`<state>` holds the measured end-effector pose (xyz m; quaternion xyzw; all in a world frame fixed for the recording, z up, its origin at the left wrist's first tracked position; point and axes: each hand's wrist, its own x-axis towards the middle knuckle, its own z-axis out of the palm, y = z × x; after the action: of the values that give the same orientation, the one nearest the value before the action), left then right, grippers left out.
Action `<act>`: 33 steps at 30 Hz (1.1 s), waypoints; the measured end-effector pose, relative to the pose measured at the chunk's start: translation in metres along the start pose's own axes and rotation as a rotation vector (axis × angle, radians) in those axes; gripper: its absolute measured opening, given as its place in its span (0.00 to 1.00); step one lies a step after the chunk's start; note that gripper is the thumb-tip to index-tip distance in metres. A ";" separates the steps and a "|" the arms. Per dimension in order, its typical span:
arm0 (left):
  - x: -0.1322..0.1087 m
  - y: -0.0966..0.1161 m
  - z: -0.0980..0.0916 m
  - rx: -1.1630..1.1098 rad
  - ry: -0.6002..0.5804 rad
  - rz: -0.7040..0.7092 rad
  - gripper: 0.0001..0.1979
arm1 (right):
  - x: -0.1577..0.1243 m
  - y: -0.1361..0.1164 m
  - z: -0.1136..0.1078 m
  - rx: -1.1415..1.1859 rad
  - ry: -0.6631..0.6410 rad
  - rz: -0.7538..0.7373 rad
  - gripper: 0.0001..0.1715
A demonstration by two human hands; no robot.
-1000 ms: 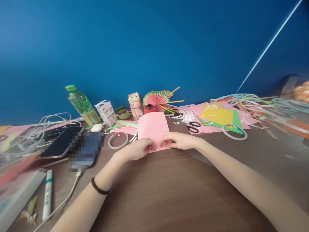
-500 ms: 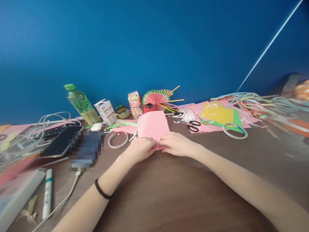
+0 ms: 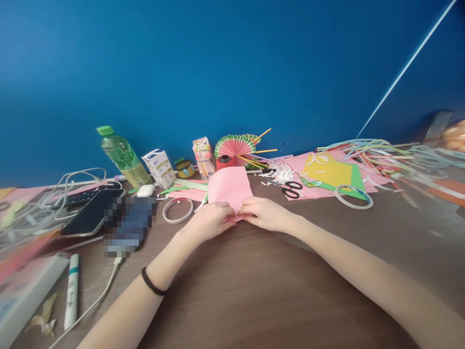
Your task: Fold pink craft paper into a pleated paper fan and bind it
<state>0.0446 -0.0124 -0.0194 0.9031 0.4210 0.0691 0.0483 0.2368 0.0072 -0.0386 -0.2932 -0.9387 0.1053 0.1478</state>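
A sheet of pink paper (image 3: 229, 189) stands up in a curve at the middle of the table, its far end bent upward. Along its near edge, my left hand (image 3: 214, 219) pinches the left part between thumb and fingers. My right hand (image 3: 262, 213) pinches the same edge just to the right, the two hands almost touching. Between them the near edge looks folded into a narrow strip, partly covered by the fingers. Left of the paper lies a roll of tape (image 3: 178, 210).
Scissors (image 3: 290, 189) and a second tape roll (image 3: 353, 198) lie to the right, by coloured paper (image 3: 329, 173). Behind stand a pleated paper fan (image 3: 235, 146), a carton (image 3: 160, 168) and a green bottle (image 3: 123, 157). Phones (image 3: 92, 213) and a marker (image 3: 71, 292) lie left.
The fingers of both hands have curled in on the paper's near edge, which now shows a folded strip. The right hand has shifted slightly away and left.
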 end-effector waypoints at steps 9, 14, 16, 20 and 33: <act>0.000 -0.004 0.000 0.007 0.102 -0.002 0.15 | -0.001 0.002 -0.002 -0.027 0.134 -0.061 0.13; -0.001 0.002 -0.002 0.122 0.197 0.020 0.11 | -0.001 -0.003 -0.005 -0.106 0.251 -0.098 0.12; -0.001 0.005 -0.005 0.161 0.254 0.046 0.10 | 0.000 -0.006 -0.008 -0.158 0.311 -0.116 0.12; -0.002 0.008 -0.010 0.175 0.376 0.110 0.11 | 0.000 -0.011 -0.013 -0.254 0.439 -0.158 0.16; -0.007 0.018 -0.035 0.124 0.557 0.232 0.11 | -0.005 -0.027 -0.039 -0.244 0.611 -0.221 0.12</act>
<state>0.0476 -0.0282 0.0168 0.8927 0.3156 0.2931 -0.1326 0.2401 -0.0131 0.0039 -0.2232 -0.8828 -0.1170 0.3964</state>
